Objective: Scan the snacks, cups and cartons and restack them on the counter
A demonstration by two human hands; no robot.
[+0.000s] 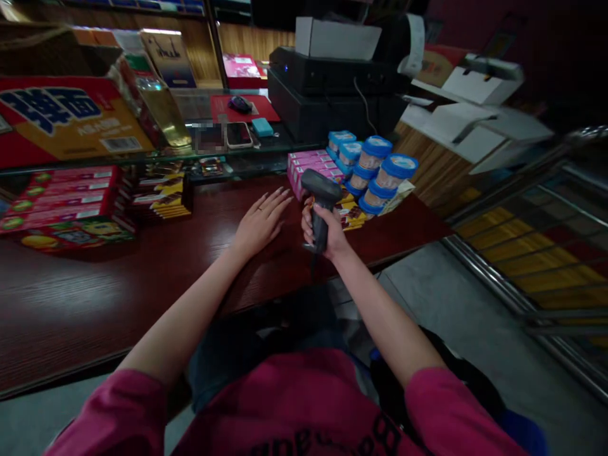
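My right hand is wrapped round the handle of a dark grey barcode scanner, held upright over the counter with its head pointing away from me. My left hand lies flat on the dark red wooden counter, fingers stretched out and nothing in them. Just beyond the scanner are pink boxes in a row and stacked tubs with blue lids. Yellow-and-brown packets lie beside my right hand, partly hidden by it.
Red boxes and more yellow packets sit on the left. Behind are a large carton, a bottle, a phone and a mouse. Black equipment stands at the back; a metal rack is at right.
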